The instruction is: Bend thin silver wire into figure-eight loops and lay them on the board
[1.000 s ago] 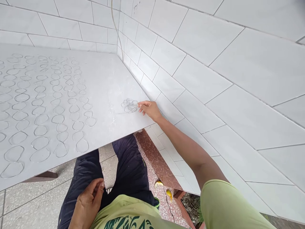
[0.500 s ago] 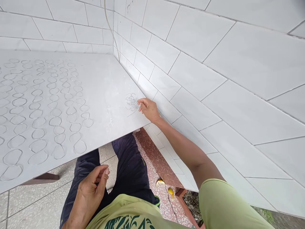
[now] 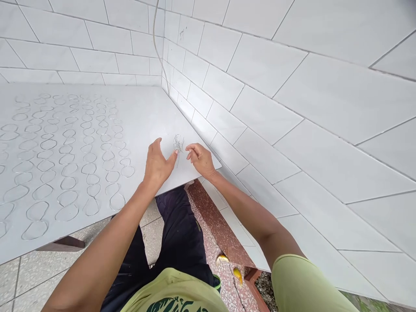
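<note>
A small tangle of thin wires (image 3: 178, 144) is on the white tabletop near its right corner, between my two hands. My left hand (image 3: 158, 162) reaches over the table from the left, thumb and fingers spread wide. Its thumb tip is at the lower edge of the tangle; whether it touches is hard to tell. Just right of the wires is my right hand (image 3: 200, 158), fingers loosely curled and slightly apart, with nothing visible in them. Several rows of figure-eight wire loops (image 3: 68, 160) cover the left part of the tabletop (image 3: 146, 112).
White tiled walls (image 3: 260, 82) border the table at the back and right. A thin cable (image 3: 156, 47) hangs down the corner. Below the table edge are my legs (image 3: 182, 234), a reddish ledge (image 3: 217, 221) and two small yellow objects, one a yellow piece (image 3: 238, 275) on the speckled floor.
My left hand has risen from above my lap to the tangle, its fingers spreading. The tangle looks narrower, and my right hand is slightly apart from it. The view has shifted slightly.
</note>
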### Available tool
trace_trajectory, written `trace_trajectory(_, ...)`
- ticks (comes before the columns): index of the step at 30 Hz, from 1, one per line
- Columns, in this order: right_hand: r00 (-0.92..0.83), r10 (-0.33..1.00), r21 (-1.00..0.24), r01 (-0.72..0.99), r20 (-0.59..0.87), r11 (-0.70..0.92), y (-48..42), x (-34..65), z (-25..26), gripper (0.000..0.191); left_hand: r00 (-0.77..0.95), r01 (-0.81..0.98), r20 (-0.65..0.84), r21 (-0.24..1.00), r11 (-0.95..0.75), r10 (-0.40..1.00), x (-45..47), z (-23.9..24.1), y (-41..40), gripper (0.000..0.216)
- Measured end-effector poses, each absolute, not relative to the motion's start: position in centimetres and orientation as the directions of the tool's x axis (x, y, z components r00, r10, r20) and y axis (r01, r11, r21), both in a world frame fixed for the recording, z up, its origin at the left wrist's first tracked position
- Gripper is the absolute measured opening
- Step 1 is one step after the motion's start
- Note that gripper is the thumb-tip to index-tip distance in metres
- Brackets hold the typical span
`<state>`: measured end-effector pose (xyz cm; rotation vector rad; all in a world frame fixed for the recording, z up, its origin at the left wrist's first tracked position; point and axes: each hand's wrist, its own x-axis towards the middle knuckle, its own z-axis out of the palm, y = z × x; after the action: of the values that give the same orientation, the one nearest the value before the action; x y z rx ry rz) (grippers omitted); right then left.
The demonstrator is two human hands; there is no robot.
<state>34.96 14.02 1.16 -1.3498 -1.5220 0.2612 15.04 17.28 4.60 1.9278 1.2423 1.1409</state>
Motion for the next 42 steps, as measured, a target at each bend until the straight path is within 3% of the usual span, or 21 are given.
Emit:
trace_trajectory(4,0.104,0.826,-0.686,0.619,0.555,0.383,13.7,34.3,0.9,0.023,0.212,0.376,0.278,0.862,-0.341,0.937,17.8,4.0,18.7,0.079)
trace_trajectory(8,0.074,0.843,-0.692,0.611,0.532,0.384,13.4,33.8,0.6,0.023,0.235,0.250,0.173,0.940,-0.231,0.957,18.3,3.6,19.3,0.064)
trace_trajectory(12,0.114,0.887,-0.768,0.557,0.448,0.316,13.7,33.5,0.3,0.020,0.260,0.120,0.064,0.988,-0.098,0.963,18.0,2.6,19.9,0.051)
trace_trajectory(16,0.197,0.910,-0.884,0.382,0.364,0.271,14.3,33.3,0.1,0.016,0.264,0.057,0.013,0.998,-0.029,0.964,17.6,2.0,19.7,0.051)
trace_trajectory(22,0.235,0.932,-0.944,0.248,0.276,0.217,15.0,33.4,0.4,0.010,0.290,0.020,-0.008,1.000,0.003,0.957,17.6,1.8,18.8,0.049)
trace_trajectory(29,0.130,0.921,-0.817,0.519,0.367,0.252,14.9,33.6,1.6,0.016,0.304,0.078,-0.004,0.997,-0.020,0.953,17.7,1.6,18.7,0.040)
trace_trajectory(34,0.244,0.950,-0.960,0.247,0.196,0.134,15.3,33.3,1.9,0.008,0.311,0.077,-0.028,0.997,0.004,0.950,17.5,1.9,18.8,0.049)
trace_trajectory(37,0.259,0.936,-0.949,0.269,0.237,0.166,15.1,33.2,1.8,0.009,0.313,0.025,-0.044,0.999,0.038,0.949,17.1,2.1,18.9,0.064)
trace_trajectory(42,0.252,0.921,-0.922,0.328,0.298,0.209,14.4,33.3,1.8,0.010,0.312,0.040,-0.024,0.999,0.012,0.950,16.5,2.0,19.3,0.058)
